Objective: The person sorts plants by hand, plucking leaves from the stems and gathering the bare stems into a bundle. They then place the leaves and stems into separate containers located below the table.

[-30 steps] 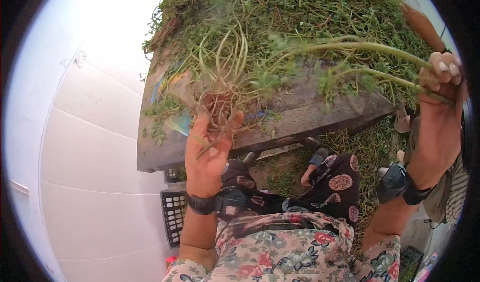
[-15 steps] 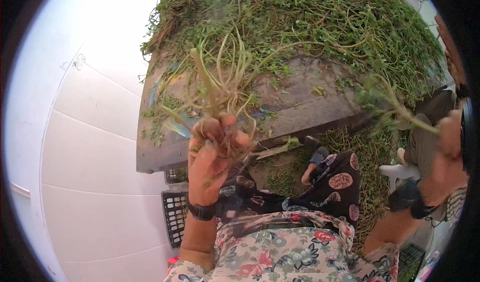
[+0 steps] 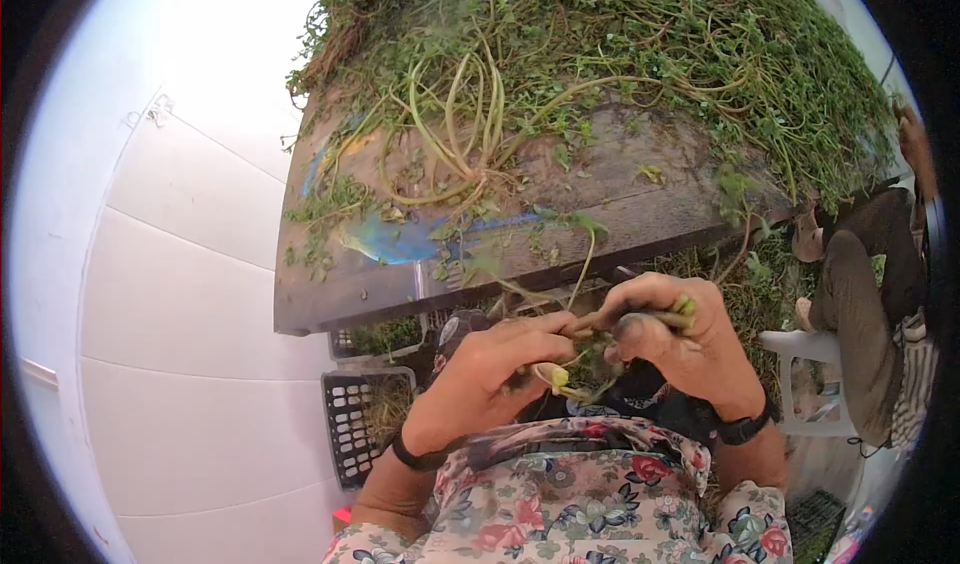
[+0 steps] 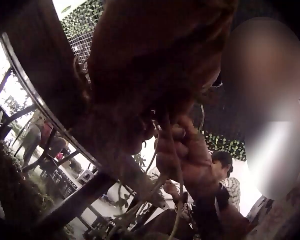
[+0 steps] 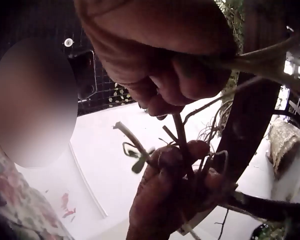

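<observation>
Over the lap in the head view, my left hand [image 3: 500, 372] and right hand [image 3: 680, 342] meet close together. Fingers of the left hand curl round several thin plant stems; one pale green stem end [image 3: 553, 375] pokes out below them. My right hand pinches a stem [image 3: 678, 316] between thumb and fingers. In the right wrist view a brownish stem [image 5: 181, 137] runs from one hand to the other, with a small leafy sprig [image 5: 139, 164] by the left thumb. A long thin stem [image 4: 176, 175] hangs past the fingers in the dark left wrist view.
A wooden table [image 3: 630, 209] stands just ahead, heaped with leafy green plants [image 3: 700, 44]. Loose pale stems with roots [image 3: 480, 176] lie near its front edge. A black crate [image 3: 348, 429] is at the left, and another person's leg [image 3: 855, 309] and a white stool [image 3: 800, 339] are at the right.
My right hand has swung from the far right, where it held long leafy stems, in to my left hand. The left hand has come lower and nearer my lap, turning inward.
</observation>
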{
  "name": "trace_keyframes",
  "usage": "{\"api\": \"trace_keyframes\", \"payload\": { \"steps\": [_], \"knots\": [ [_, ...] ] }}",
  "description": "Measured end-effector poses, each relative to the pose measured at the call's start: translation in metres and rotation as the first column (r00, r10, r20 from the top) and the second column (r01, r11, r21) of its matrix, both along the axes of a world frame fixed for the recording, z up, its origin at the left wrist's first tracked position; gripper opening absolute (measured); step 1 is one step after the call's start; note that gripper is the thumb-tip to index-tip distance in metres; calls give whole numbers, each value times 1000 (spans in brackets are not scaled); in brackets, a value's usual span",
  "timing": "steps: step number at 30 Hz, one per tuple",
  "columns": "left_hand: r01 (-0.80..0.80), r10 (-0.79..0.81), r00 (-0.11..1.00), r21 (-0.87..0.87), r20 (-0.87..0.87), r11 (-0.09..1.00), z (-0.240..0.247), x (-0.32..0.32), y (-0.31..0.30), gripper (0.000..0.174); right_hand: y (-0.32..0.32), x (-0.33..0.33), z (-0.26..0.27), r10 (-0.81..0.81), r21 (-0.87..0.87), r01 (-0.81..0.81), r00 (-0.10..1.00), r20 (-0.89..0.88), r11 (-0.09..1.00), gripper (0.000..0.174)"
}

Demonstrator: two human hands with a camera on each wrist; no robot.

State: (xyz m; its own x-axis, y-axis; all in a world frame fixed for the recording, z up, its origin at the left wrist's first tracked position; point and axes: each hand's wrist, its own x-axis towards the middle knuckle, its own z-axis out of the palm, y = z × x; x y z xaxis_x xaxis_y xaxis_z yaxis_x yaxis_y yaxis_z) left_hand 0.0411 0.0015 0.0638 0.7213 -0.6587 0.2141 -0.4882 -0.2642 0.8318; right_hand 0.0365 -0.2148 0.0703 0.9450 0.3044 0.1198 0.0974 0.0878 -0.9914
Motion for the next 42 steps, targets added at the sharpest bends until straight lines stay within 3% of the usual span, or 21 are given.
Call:
{"api": "trace_keyframes", "payload": {
  "steps": [1, 5, 6, 9, 11, 13, 15, 17, 19, 22, 24, 27, 29, 32, 33, 36, 37, 39, 40, 41, 42],
  "knots": [
    [19, -21, 999, -49, -39, 999, 0, 0, -5, 34, -4, 0, 7, -30, -96, 34, 999, 37, 995, 16],
    [53, -74, 990, -169, -121, 984, -1, 5, -12, 41, -32, -7, 17, -228, -90, 218, 964, -134, 972, 16],
    [2, -45, 980, -215, -194, 977, -2, 5, -11, 41, -48, -8, 14, -268, -159, 254, 961, -70, 954, 16],
    [-151, 11, 923, -336, -385, 930, -11, 3, -2, 34, -82, -26, 12, -617, -192, 610, 786, 27, 769, 15],
    [-147, 27, 906, -254, -422, 956, -12, 6, 5, 29, -138, -42, 4, -614, -264, 600, 788, 36, 755, 21],
    [-148, 46, 898, -204, -437, 968, -12, 6, 6, 25, -180, -53, -21, -782, -359, 775, 601, 163, 520, 30],
    [-157, 63, 901, -189, -429, 969, -13, 7, 2, 22, -202, -58, -28, -793, -553, 765, 542, 277, 329, 41],
    [-136, 59, 903, -153, -425, 979, -14, 7, -2, 23, -208, -55, -42, -708, -558, 814, 491, 508, 164, 39],
    [-115, 62, 908, -103, -415, 988, -14, 7, -6, 24, -207, -54, -45, -664, -561, 821, 476, 577, 101, 37],
    [-73, 53, 920, -36, -389, 997, -13, 8, -12, 25, -194, -54, -34, -748, -549, 798, 518, 414, 248, 31],
    [-48, 33, 928, -31, -371, 998, -17, 8, -16, 27, -159, -45, -11, -795, -415, 791, 566, 219, 449, 26],
    [-35, 4, 927, -76, -375, 997, -17, 8, -25, 27, -98, -29, 6, -678, -426, 702, 696, 236, 571, 22],
    [-33, 5, 970, -111, -244, 993, -22, 8, -33, 28, -59, -21, 5, -488, -307, 542, 840, 238, 782, 20],
    [-100, 86, 988, -111, -129, 989, -31, 6, -46, 29, -10, -18, 3, -203, -8, 203, 979, 11, 979, 18],
    [-134, 123, 987, -104, -105, 985, -32, 5, -47, 29, -1, -16, 0, -117, 66, 116, 993, 7, 991, 19],
    [109, -123, 957, -65, -264, 992, -37, 7, -35, 24, 15, -9, -12, 24, 324, 34, 985, -171, 945, 19],
    [104, -122, 956, -81, -267, 991, -36, 6, -36, 22, 22, -6, -15, 15, 437, 70, 982, -188, 897, 20],
    [96, -124, 955, -116, -270, 989, -35, 2, -38, 18, 25, -2, -22, -105, 408, 183, 973, -205, 894, 21],
    [47, -90, 932, -131, -351, 990, -37, 0, -38, 18, 26, 1, -24, -165, 392, 239, 963, -211, 888, 21],
    [-4, -58, 901, -141, -431, 990, -41, -3, -39, 18, 21, 3, -27, -105, 440, 191, 972, -213, 877, 19],
    [-54, -28, 860, -145, -510, 988, -44, -6, -39, 19, 20, 5, -27, -110, 379, 180, 974, -200, 908, 18]
  ]
}}
